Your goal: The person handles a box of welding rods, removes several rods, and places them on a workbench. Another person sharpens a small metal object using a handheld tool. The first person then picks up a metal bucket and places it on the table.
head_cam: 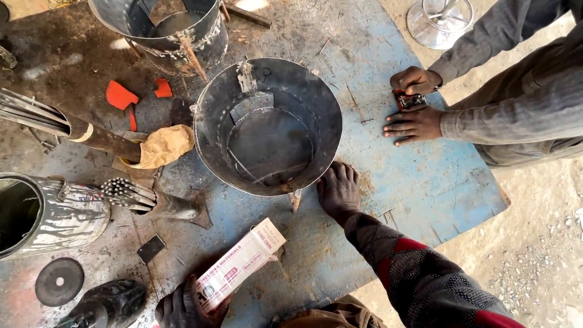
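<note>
**Hands at the metal drum**

The right hand (338,189) lies flat on the blue surface (419,182), touching the round metal drum (267,124). The left hand's (182,308) grip closes on a long pink-and-white box (240,265). Beyond, another person's hands (414,103) hold a small red tool (408,100).

A scratched blue metal sheet (419,182) lies on the ground. Pale sandy dirt with small stones (540,249) spreads beyond it, under soft daylight. The surface (67,61) opposite is dark and sooty.

Second dark metal bucket (164,27) runs off the top edge; left hand (182,307) is half cut off under the pink-and-white carton (240,264).
</note>
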